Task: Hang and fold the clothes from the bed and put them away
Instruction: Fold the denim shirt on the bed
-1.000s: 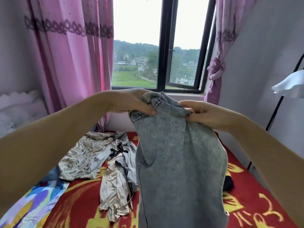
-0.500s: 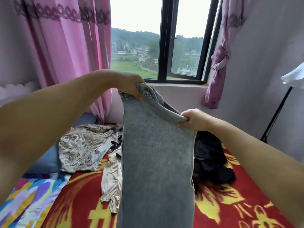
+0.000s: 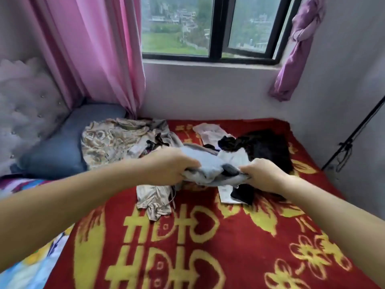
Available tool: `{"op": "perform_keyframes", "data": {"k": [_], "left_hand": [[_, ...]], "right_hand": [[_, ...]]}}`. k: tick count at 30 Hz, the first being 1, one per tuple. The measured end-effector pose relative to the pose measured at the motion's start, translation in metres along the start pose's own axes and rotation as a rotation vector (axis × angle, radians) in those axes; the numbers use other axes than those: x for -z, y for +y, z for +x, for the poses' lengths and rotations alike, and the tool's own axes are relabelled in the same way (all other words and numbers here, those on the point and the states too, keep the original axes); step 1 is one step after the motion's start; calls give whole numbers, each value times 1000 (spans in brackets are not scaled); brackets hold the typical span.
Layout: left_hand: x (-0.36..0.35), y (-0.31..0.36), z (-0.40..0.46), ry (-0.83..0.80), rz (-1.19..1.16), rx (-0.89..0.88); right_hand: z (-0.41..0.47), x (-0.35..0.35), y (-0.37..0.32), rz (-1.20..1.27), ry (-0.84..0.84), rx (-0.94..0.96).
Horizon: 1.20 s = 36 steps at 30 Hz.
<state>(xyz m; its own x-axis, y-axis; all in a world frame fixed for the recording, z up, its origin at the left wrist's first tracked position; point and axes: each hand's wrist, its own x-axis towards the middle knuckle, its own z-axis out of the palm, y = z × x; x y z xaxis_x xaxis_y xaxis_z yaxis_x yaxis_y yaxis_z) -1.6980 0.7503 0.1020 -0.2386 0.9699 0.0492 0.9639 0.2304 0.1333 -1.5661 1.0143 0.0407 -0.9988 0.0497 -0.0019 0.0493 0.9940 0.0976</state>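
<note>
Head view: left hand (image 3: 170,166) and right hand (image 3: 260,174) both grip the bunched grey jeans (image 3: 210,170) between them (mid-fold, probably); next they need flattening.

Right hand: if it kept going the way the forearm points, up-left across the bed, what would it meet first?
The grey garment that the right hand already grips, then probably the left hand holding its other end; depth is unclear.

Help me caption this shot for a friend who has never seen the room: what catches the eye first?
Both hands, left hand and right hand, grip a bunched grey garment at centre. Beneath lies the red blanket with bold yellow patterns. Behind, a pink curtain hangs left of the window.
</note>
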Motion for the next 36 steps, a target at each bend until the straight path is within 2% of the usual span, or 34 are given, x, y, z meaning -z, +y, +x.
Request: {"op": "perform_keyframes", "data": {"k": [2, 6, 11, 15, 18, 21, 24, 25, 27, 29, 31, 33, 36], "left_hand": [[-83, 14, -13, -260, -61, 32], [-217, 58, -58, -686, -88, -144], [-297, 93, -109, -895, -299, -225], [-322, 91, -111, -999, -506, -125], [-333, 55, -71, -1134, -633, -10], [-349, -2, -18, -1070, -649, 180], [-379, -48, 23, -849, -655, 447], [-393, -56, 32, -752, -578, 511], [-427, -57, 41, -611, -272, 600], [-454, -35, 31, -475, -41, 637], [-474, 1, 10, -227, 15, 593], [-489, 34, -15, -98, -24, 530], [-513, 47, -43, -210, -78, 533]], "right_hand": [[-25, -70, -21, 8, -205, 74], [-89, -197, -76, 25, -533, 205], [-156, -286, -130, 158, -812, 370], [-165, -312, -144, 245, -875, 352], [-137, -325, -129, 372, -945, 225], [-99, -341, -99, 513, -894, 11], [-67, -363, -78, 632, -739, -291], [-60, -372, -75, 661, -687, -360], [-50, -394, -78, 612, -625, -509], [-52, -404, -94, 420, -487, -590], [-56, -405, -117, 247, -241, -519], [-64, -406, -139, 196, -137, -315], [-77, -424, -145, 180, -322, -204]]}}
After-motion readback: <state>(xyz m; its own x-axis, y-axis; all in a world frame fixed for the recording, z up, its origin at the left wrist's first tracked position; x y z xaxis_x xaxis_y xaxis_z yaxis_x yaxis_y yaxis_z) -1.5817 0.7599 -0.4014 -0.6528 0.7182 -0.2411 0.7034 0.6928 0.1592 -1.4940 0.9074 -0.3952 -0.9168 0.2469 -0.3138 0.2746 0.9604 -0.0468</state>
